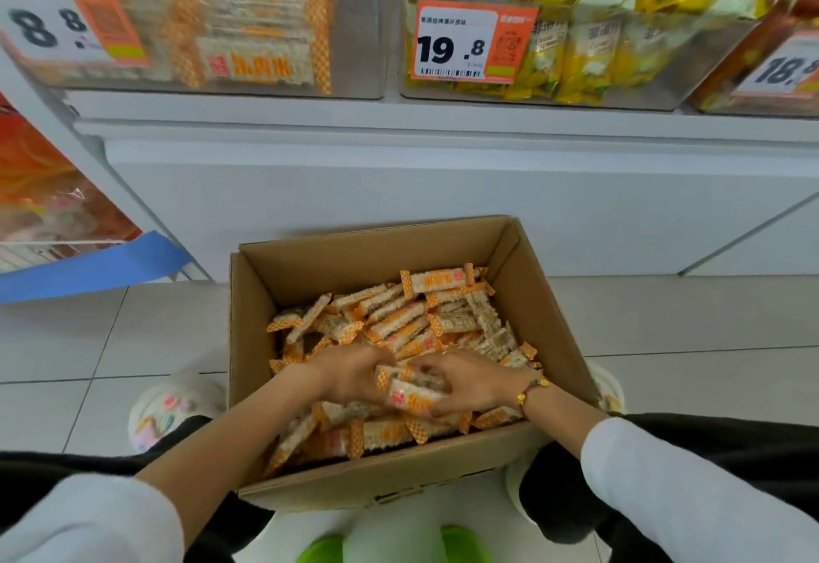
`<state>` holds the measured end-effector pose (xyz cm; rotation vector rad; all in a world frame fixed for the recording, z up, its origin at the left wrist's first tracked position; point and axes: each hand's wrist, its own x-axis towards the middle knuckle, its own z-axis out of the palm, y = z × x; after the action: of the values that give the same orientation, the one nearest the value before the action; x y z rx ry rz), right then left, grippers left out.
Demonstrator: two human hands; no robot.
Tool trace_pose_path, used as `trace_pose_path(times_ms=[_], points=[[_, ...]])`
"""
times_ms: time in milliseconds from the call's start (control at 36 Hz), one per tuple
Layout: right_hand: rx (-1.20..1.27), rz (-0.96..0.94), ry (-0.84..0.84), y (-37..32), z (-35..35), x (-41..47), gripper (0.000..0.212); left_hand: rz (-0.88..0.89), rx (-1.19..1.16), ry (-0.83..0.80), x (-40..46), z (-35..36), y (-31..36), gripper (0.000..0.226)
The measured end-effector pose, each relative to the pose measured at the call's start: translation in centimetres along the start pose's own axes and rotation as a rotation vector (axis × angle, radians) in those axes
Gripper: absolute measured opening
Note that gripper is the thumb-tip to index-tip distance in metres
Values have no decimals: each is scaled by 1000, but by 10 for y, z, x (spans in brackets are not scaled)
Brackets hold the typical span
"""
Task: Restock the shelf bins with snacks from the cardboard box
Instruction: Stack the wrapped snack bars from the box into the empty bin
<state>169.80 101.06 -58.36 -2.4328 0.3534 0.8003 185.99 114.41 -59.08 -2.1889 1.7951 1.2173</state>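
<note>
Tiled floor (133, 332) | cardboard box (310, 261) | left hand (350, 374), right hand (469, 381): both curled, grasping snack bars (414, 394) together

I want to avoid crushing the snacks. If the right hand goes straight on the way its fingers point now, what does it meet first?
The right hand points toward the left hand, with a bunch of snack bars gripped between them. It would likely press those bars first, then the left hand; depth is unclear.

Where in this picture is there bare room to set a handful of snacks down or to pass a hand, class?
Bare room: the floor tiles left of the cardboard box, bordered by the blue strip, and the tiles right of it. The box's far-left corner is only thinly filled. Crowded: the box's near half, where the left hand and right hand gather snack packets.
</note>
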Motion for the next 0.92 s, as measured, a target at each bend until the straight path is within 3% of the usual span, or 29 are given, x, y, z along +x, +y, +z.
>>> trace_pose_path(times_ms=[139, 222, 278, 361, 444, 639, 722, 806, 861, 917], points=[[161, 76, 83, -1, -11, 7, 71, 83, -16, 244, -4, -22, -9, 65], [183, 118, 144, 3, -19, 10, 69, -39, -266, 307, -4, -21, -21, 90], [210, 183, 172, 9, -21, 11, 72, -157, -194, 251, -2, -16, -30, 99], [269, 255, 136, 16, -24, 13, 70, -223, 18, 189, 3, -5, -37, 84], [335, 279, 80, 21, -27, 15, 70, -225, 113, 226, 11, 0, -33, 65], [391, 363, 83, 31, -34, 21, 68, -205, 366, 286, 34, 9, -29, 65], [424, 405, 100, 33, -34, 24, 72, -177, 387, 352, 41, 13, -22, 71], [478, 424, 128, 32, -35, 26, 72, -134, 394, 421, 44, 15, -18, 55], [518, 411, 175, 30, -40, 26, 70, -142, 344, 385, 41, 8, -19, 49], [584, 389, 224, 26, -48, 24, 67, -173, 152, 258, 34, -7, -21, 50]])
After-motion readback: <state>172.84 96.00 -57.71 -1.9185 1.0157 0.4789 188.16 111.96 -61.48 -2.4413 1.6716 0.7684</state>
